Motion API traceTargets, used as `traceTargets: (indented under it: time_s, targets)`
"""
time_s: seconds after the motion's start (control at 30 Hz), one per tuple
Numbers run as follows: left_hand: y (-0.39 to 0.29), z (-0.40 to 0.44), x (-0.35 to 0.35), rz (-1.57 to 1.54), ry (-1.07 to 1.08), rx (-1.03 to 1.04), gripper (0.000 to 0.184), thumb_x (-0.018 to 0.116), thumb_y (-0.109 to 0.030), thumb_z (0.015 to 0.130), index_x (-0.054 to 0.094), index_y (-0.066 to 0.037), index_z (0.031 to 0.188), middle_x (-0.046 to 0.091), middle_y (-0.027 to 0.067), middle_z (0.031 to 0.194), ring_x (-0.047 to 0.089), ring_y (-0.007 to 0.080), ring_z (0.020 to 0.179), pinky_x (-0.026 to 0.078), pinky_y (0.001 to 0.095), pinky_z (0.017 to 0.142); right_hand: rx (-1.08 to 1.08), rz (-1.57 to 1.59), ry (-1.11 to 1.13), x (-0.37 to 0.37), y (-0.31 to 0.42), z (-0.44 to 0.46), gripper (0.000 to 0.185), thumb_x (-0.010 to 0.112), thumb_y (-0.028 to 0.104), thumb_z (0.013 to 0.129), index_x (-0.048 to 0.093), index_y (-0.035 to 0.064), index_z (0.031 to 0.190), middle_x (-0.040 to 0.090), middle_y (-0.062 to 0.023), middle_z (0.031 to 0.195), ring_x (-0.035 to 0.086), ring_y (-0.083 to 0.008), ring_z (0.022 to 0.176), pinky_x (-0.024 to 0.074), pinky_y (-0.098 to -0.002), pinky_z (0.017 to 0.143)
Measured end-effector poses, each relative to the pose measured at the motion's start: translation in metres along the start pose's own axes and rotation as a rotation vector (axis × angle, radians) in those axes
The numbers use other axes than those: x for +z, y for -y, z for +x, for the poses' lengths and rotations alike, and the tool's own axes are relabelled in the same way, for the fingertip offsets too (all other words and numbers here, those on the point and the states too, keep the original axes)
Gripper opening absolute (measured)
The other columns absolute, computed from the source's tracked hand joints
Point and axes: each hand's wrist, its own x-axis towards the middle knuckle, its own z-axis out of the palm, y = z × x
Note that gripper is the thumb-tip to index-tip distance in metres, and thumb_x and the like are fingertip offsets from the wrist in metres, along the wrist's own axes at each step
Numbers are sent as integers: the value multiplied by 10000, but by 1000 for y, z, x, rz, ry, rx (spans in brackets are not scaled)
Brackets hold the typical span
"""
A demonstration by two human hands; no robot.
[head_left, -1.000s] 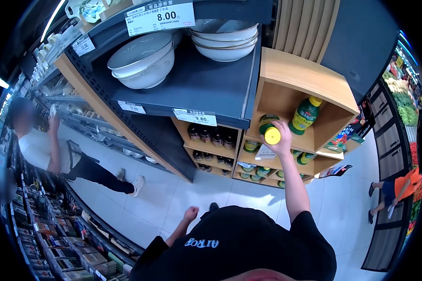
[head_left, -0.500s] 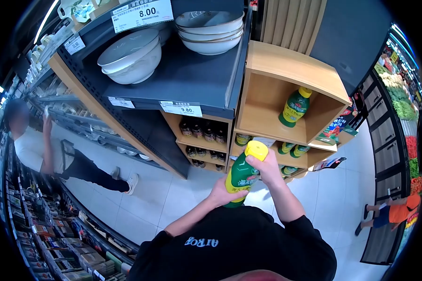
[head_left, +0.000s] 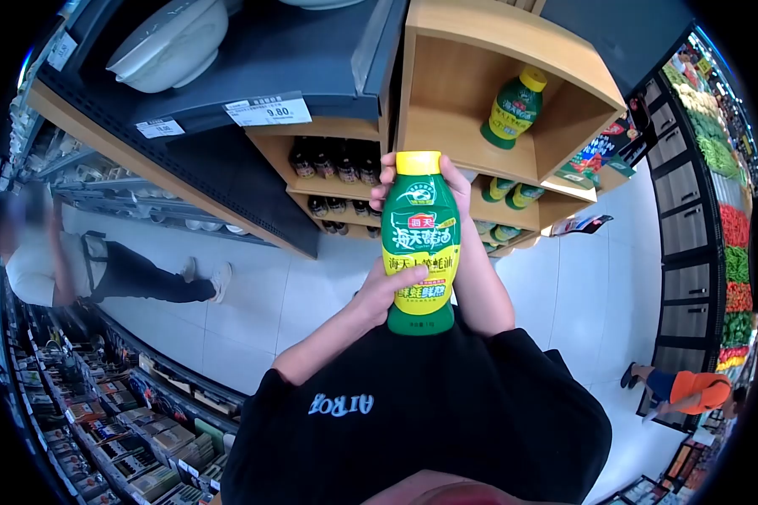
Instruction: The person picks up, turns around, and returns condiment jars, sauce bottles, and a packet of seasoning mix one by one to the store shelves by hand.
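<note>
Both hands [head_left: 384,291] around bottle [head_left: 421,236], right [head_left: 456,183] higher

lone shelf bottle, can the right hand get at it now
Probably not while the right hand grips the held bottle; otherwise the way looks free, as the lone shelf bottle stands in an open compartment.

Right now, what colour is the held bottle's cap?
The cap is yellow, clearest in the head view.
</note>
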Motion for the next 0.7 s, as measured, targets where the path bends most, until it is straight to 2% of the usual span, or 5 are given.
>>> traceTargets:
  time_s: [0.23,0.37,0.4,0.57,0.7]
  targets:
    - [8,-2,-12,-103,-5,-40,469,612,-143,842,431,-2,1251,596,139,1122,619,239,992,522,365,846,12,-22,-81,-14,-9,-5,615,473,446,887,442,-64,1230,579,-208,1095,575,-373,1032,478,-454,904]
    - [24,1,-27,-47,27,8,627,547,-422,888,362,0,1313,569,216,1155,604,320,1029,512,433,873,12,-26,-122,-14,-10,-7,601,476,433,889,446,-64,1226,584,-210,1090,586,-364,1008,487,-445,888]
    - [23,2,-26,36,23,22,732,477,-565,872,349,-9,1330,548,225,1186,606,343,1007,513,441,854,17,-33,-129,-14,-9,-6,599,476,429,890,446,-66,1225,585,-211,1090,584,-362,1012,489,-443,886]
    - [18,11,-33,-457,368,-101,924,470,-760,741,380,-47,1322,524,193,1202,602,355,943,493,459,810,5,-242,-402,1,-16,-3,556,499,430,888,465,-17,1217,585,-212,1094,594,-340,1001,504,-421,857]
    - [47,32,-43,-1162,1071,-268,898,541,-729,728,396,-87,1339,582,91,1142,606,306,903,476,452,810,17,-177,-127,-19,-22,-3,698,529,566,834,429,17,1253,566,-191,1117,590,-346,993,505,-438,847]
